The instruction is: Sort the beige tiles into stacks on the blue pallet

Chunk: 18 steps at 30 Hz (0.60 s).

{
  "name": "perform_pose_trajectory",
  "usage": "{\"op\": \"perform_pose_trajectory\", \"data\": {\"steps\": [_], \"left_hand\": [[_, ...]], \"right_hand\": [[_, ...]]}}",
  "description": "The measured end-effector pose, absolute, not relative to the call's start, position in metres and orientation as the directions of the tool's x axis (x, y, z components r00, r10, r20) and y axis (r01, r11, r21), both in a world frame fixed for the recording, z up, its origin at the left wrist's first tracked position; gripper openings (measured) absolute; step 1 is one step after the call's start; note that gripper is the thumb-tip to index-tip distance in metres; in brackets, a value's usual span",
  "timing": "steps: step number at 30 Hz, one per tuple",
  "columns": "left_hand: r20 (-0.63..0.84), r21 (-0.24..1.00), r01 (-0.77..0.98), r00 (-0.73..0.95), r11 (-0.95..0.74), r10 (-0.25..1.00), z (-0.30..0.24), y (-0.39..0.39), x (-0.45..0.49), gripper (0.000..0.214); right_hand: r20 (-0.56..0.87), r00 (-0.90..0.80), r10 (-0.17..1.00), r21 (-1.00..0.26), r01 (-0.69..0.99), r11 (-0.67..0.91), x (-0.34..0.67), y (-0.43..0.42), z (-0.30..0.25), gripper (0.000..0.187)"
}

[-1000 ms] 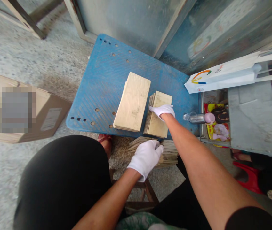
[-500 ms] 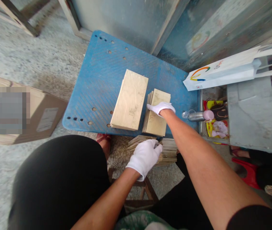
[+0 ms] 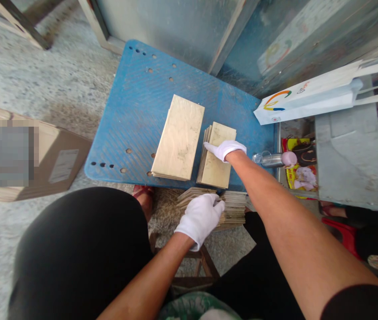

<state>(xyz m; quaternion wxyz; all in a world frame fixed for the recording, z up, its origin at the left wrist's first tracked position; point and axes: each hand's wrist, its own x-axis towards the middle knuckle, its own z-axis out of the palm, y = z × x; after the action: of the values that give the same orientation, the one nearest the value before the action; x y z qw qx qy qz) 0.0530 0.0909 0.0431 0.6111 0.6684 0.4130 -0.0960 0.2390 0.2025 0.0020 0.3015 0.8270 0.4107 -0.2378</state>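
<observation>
Both my hands wear white gloves. My right hand (image 3: 225,149) lies on the small stack of thin beige boards (image 3: 216,164) on the blue table (image 3: 135,115), fingers stretched over the stack's left edge. A taller, wider stack of beige boards (image 3: 178,138) stands just left of it. My left hand (image 3: 200,218) is lower down, below the table's near edge. Its fingers curl over a loose pile of thin boards (image 3: 235,209) there.
A cardboard box (image 3: 25,155) lies on the concrete floor to the left. A white paper bag (image 3: 309,100) rests at the table's right end, above a metal bottle (image 3: 272,159) and colourful packets. A wooden stool frame (image 3: 199,271) sits between my knees.
Both hands stay on their stacks. My right hand has crept slightly toward the small stack's left edge. The view has drifted a little.
</observation>
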Motion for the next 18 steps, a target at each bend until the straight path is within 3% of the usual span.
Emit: {"op": "perform_pose_trajectory", "data": {"steps": [18], "left_hand": [[-0.609, 0.760, 0.642, 0.647, 0.103, 0.459, 0.0361, 0.0844, 0.0548, 0.034]], "right_hand": [[-0.647, 0.523, 0.556, 0.340, 0.850, -0.403, 0.2432, 0.1963, 0.0051, 0.116]]}}
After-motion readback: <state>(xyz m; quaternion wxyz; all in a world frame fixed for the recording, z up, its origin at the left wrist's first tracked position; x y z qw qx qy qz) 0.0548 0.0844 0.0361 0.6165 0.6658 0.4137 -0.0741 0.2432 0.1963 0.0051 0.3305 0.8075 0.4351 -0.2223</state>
